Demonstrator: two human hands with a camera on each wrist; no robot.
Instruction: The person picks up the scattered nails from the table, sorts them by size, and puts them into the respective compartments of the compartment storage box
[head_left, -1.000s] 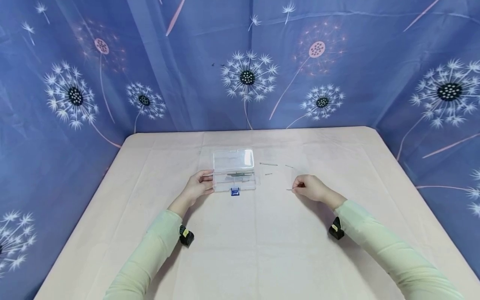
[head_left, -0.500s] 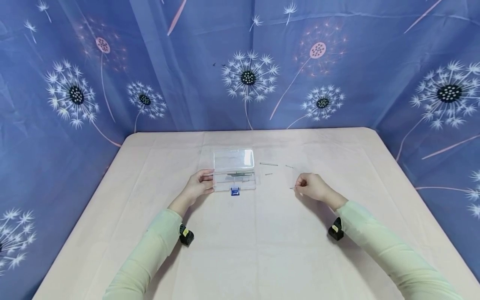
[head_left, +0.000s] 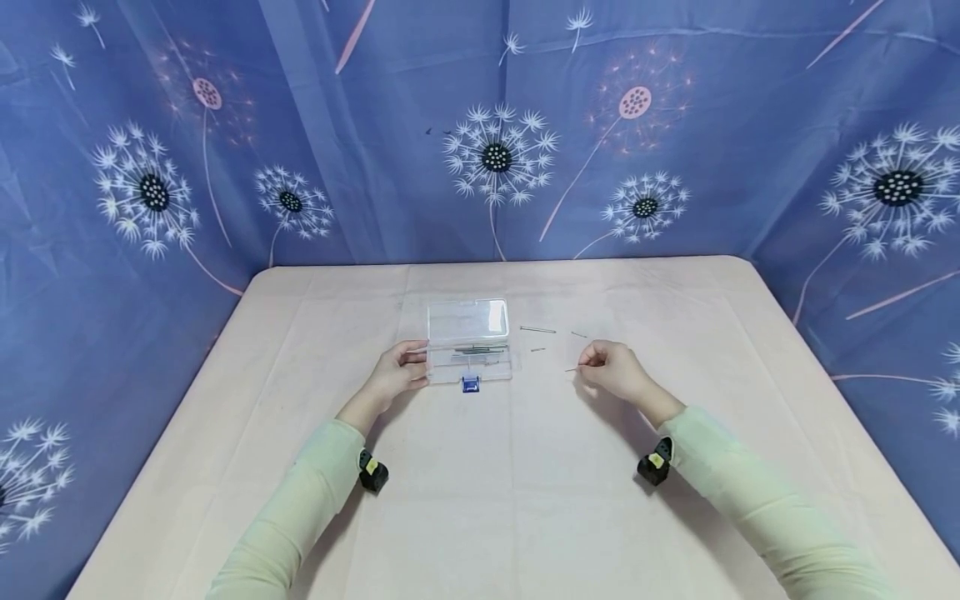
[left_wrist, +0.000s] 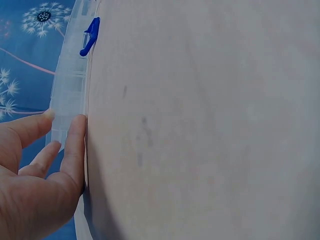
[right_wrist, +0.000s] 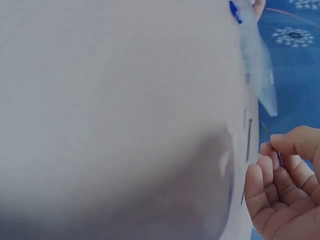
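A clear plastic box (head_left: 468, 381) with a blue latch (head_left: 470, 384) stands with its lid (head_left: 465, 319) raised. Several nails (head_left: 480, 349) lie in its rear compartment, and a smaller one sits in front. My left hand (head_left: 395, 368) holds the box's left end; in the left wrist view its thumb runs along the front edge. To the right, my right hand (head_left: 613, 368) pinches a thin nail (head_left: 572, 369) between thumb and fingertips, its point toward the box. The right wrist view shows this nail (right_wrist: 265, 128) sticking out past the fingertips.
A long nail (head_left: 538, 330) lies on the table right of the box. Two short nails, one nearer (head_left: 537, 350) and one farther right (head_left: 578, 335), lie beside it. A blue dandelion-print curtain (head_left: 405, 192) hangs behind the table.
My right hand first drew slightly back to the right with the nail, then moved left and a little away toward the box. The left hand and box have stayed put.
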